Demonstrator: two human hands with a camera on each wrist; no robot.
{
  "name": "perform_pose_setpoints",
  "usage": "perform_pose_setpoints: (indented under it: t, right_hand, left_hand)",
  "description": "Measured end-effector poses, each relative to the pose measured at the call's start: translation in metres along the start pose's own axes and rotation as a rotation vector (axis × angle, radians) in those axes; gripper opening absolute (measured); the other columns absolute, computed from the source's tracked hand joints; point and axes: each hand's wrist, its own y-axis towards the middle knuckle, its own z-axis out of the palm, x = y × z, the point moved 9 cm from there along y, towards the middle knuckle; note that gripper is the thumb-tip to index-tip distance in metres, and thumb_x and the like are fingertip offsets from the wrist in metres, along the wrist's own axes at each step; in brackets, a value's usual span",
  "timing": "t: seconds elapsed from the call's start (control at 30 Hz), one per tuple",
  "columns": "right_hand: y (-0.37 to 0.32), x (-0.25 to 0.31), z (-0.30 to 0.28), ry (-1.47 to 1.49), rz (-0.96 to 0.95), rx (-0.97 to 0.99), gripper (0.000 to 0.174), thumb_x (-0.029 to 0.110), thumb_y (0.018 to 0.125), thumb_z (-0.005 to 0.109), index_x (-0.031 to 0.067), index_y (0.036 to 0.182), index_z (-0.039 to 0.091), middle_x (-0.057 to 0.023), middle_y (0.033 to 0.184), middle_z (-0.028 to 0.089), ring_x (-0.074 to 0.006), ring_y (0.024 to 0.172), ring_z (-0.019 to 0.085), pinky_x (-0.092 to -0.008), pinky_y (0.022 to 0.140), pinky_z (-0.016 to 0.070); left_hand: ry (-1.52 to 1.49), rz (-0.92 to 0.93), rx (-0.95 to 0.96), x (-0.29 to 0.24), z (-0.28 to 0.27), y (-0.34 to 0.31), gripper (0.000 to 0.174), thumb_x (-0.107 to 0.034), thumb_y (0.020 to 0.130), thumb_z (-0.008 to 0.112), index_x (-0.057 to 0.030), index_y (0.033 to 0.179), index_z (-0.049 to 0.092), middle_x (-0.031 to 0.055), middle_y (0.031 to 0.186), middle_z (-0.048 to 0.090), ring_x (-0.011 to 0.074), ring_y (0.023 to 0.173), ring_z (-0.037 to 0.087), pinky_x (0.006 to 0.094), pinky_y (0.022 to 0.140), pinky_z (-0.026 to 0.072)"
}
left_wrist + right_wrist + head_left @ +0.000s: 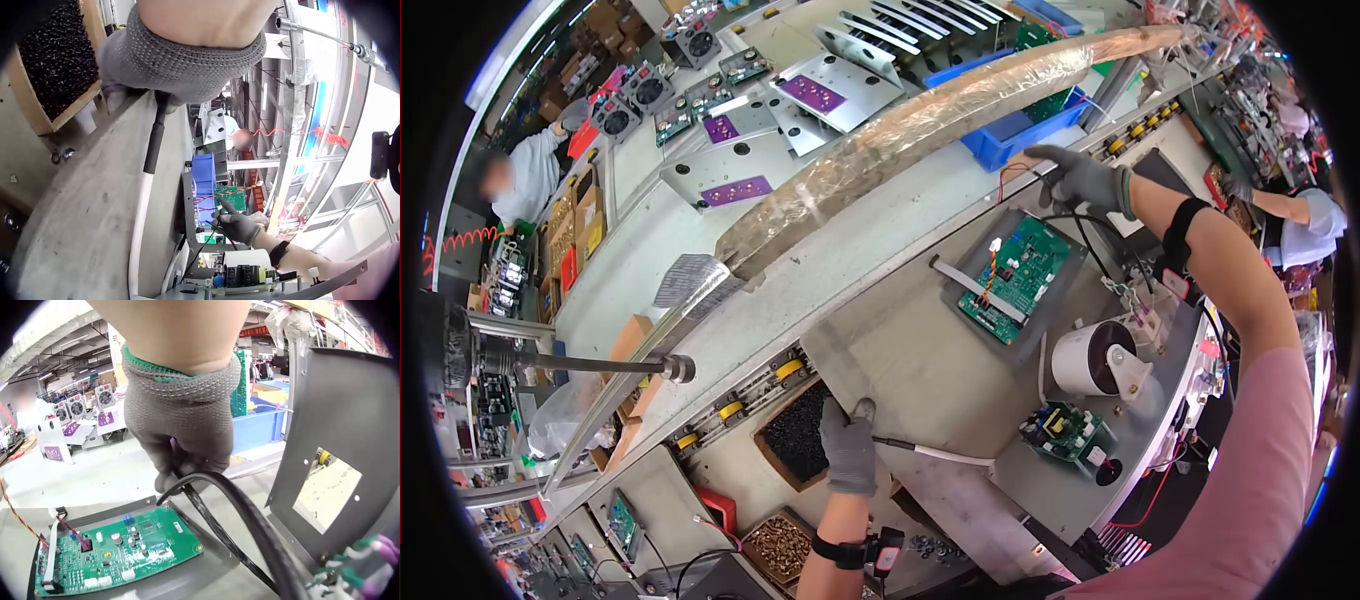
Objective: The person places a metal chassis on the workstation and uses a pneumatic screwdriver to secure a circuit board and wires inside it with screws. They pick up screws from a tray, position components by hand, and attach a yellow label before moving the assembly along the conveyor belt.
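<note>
My left hand (847, 447), in a grey glove, grips the black-sleeved end of a white cable (945, 456) beside a box of small black screws (795, 432). In the left wrist view the cable's black sleeve (154, 147) runs up under the glove, which hides its tip. Over the back edge of the metal chassis (890, 350), my gloved right hand (1090, 185) holds black cable (215, 528) between its fingers. Thin red wires (1003, 180) show by its fingertips. Below that hand lies a green circuit board (1025, 275) with a grey ribbon cable and twisted wires plugged in.
A white cylinder (1085, 358) and a small power board (1060, 430) sit on the chassis. Behind runs a conveyor with a blue bin (1025, 135), metal plates (835, 90) and a long plastic-wrapped bar (920, 130). A box of brass-coloured fasteners (778, 547) stands near the left wrist.
</note>
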Motion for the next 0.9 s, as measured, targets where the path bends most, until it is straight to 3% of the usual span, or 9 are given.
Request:
perform_pose_setpoints:
  t: [0.03, 0.1, 0.2, 0.37, 0.43, 0.5, 0.6, 0.73, 0.9]
  right_hand:
    - [-0.002, 0.005, -0.004, 0.059, 0.029, -0.036, 0.068, 0.003, 0.079, 0.054, 0.0185, 0.141, 0.032, -0.0087, 0.087, 0.064, -0.0136, 0.067, 0.059, -0.0283, 0.063, 0.0498]
    - [-0.001, 0.012, -0.017, 0.100, 0.015, -0.077, 0.056, 0.007, 0.081, 0.056, 0.0104, 0.135, 0.041, -0.0092, 0.086, 0.065, -0.0138, 0.066, 0.059, -0.0288, 0.062, 0.0501]
    - [-0.010, 0.027, 0.001, -0.018, 0.033, 0.103, 0.036, 0.013, 0.082, 0.061, -0.0016, 0.114, 0.058, -0.0101, 0.076, 0.066, -0.0143, 0.060, 0.060, -0.0279, 0.056, 0.0494]
    - [-0.008, 0.017, 0.005, -0.255, 0.192, 0.077, 0.036, 0.010, 0.082, 0.058, -0.0057, 0.114, 0.056, -0.0113, 0.065, 0.064, -0.0151, 0.048, 0.057, -0.0261, 0.047, 0.0475]
    - [0.004, 0.008, 0.001, -0.435, 0.283, -0.015, 0.026, 0.007, 0.082, 0.054, -0.0051, 0.104, 0.059, -0.0108, 0.069, 0.066, -0.0181, 0.051, 0.061, -0.0303, 0.050, 0.0504]
    - [0.025, 0.002, 0.007, -0.387, 0.249, -0.021, 0.034, 0.000, 0.079, 0.048, -0.0041, 0.111, 0.056, -0.0117, 0.080, 0.067, -0.0188, 0.056, 0.064, -0.0294, 0.052, 0.0520]
    - [0.040, 0.036, 0.041, -0.097, -0.070, 0.026, 0.049, -0.008, 0.072, 0.045, 0.0010, 0.120, 0.052, -0.0110, 0.103, 0.064, -0.0158, 0.060, 0.062, -0.0277, 0.051, 0.0519]
    - [0.018, 0.068, 0.061, -0.110, -0.104, 0.058, 0.042, 0.002, 0.074, 0.052, -0.0008, 0.117, 0.055, -0.0114, 0.096, 0.064, -0.0102, 0.057, 0.050, -0.0244, 0.053, 0.0439]
    - [-0.006, 0.087, 0.042, -0.072, -0.220, 0.140, 0.037, 0.014, 0.082, 0.060, -0.0039, 0.115, 0.058, -0.0062, 0.083, 0.063, -0.0084, 0.059, 0.050, -0.0212, 0.054, 0.0415]
  left_hand:
    - [0.007, -0.002, -0.001, 0.004, 0.000, -0.001, 0.024, -0.010, 0.079, 0.064, 0.0034, 0.097, 0.057, 0.0180, 0.088, 0.065, 0.0285, 0.078, 0.062, 0.0353, 0.071, 0.0467]
    - [-0.126, 0.078, -0.011, 0.007, 0.002, 0.002, 0.024, -0.010, 0.079, 0.064, 0.0037, 0.097, 0.057, 0.0181, 0.086, 0.065, 0.0286, 0.078, 0.062, 0.0350, 0.071, 0.0468]
    - [-0.162, -0.008, 0.004, 0.013, 0.004, 0.002, 0.022, -0.009, 0.080, 0.063, 0.0038, 0.097, 0.057, 0.0169, 0.086, 0.065, 0.0252, 0.078, 0.061, 0.0343, 0.071, 0.0467]
    - [-0.196, 0.032, -0.009, 0.001, 0.002, -0.003, 0.020, -0.009, 0.081, 0.064, 0.0036, 0.096, 0.057, 0.0142, 0.086, 0.065, 0.0190, 0.077, 0.059, 0.0321, 0.070, 0.0461]
    - [-0.207, 0.041, -0.014, -0.003, 0.001, -0.007, 0.020, -0.009, 0.082, 0.064, 0.0035, 0.095, 0.057, 0.0133, 0.086, 0.065, 0.0172, 0.076, 0.058, 0.0313, 0.069, 0.0458]
    - [-0.142, 0.045, 0.000, -0.014, 0.000, -0.011, 0.021, -0.011, 0.082, 0.066, 0.0034, 0.095, 0.057, 0.0127, 0.085, 0.064, 0.0173, 0.075, 0.057, 0.0308, 0.069, 0.0457]
    - [-0.182, 0.033, 0.071, -0.009, 0.005, -0.010, 0.020, -0.005, 0.085, 0.060, 0.0028, 0.103, 0.057, 0.0058, 0.094, 0.062, 0.0115, 0.084, 0.052, 0.0256, 0.078, 0.0426]
    - [-0.171, 0.064, 0.079, -0.018, 0.007, -0.011, 0.019, -0.005, 0.085, 0.060, 0.0030, 0.101, 0.056, 0.0061, 0.093, 0.062, 0.0114, 0.084, 0.051, 0.0259, 0.078, 0.0426]
    - [-0.097, 0.040, 0.084, -0.015, 0.014, -0.008, 0.018, -0.008, 0.085, 0.061, 0.0032, 0.099, 0.056, 0.0067, 0.090, 0.062, 0.0125, 0.081, 0.052, 0.0272, 0.075, 0.0436]
